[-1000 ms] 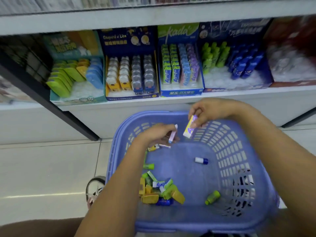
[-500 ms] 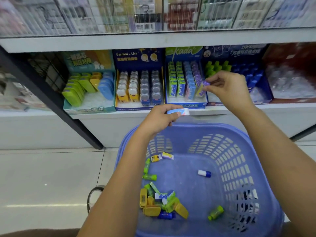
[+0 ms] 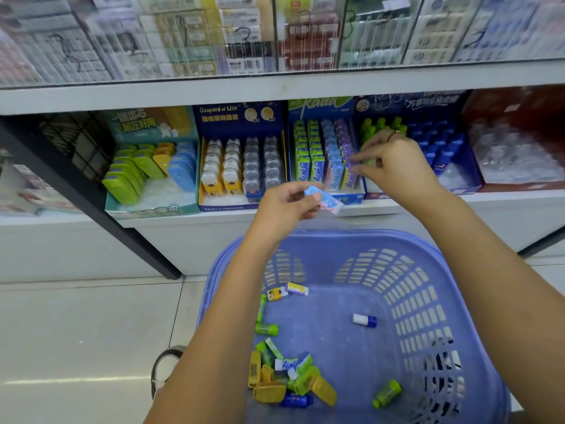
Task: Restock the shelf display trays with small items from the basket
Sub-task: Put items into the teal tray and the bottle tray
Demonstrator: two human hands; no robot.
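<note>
The right hand (image 3: 394, 166) pinches a purple eraser (image 3: 351, 172) at the front of the right-most column of the Kada tray (image 3: 328, 160), which stands on the shelf (image 3: 275, 215) near its front edge. The left hand (image 3: 287, 206) grips a pink and blue eraser (image 3: 325, 202) between thumb and fingers, just in front of the same tray and above the shelf edge.

To do this step well, I think the purple eraser should go in upright, label to the front, and be pushed back until it sits in line with its column. The pink and blue one probably belongs in the blue column beside it.

Nearby stand the green bottles (image 3: 379, 127) just behind the right hand, so the wrist could knock them. Below, the blue basket (image 3: 428, 301) has more small items (image 3: 284, 377) in a heap near its left wall; one blue capped tube (image 3: 364, 320) lies apart.
</note>
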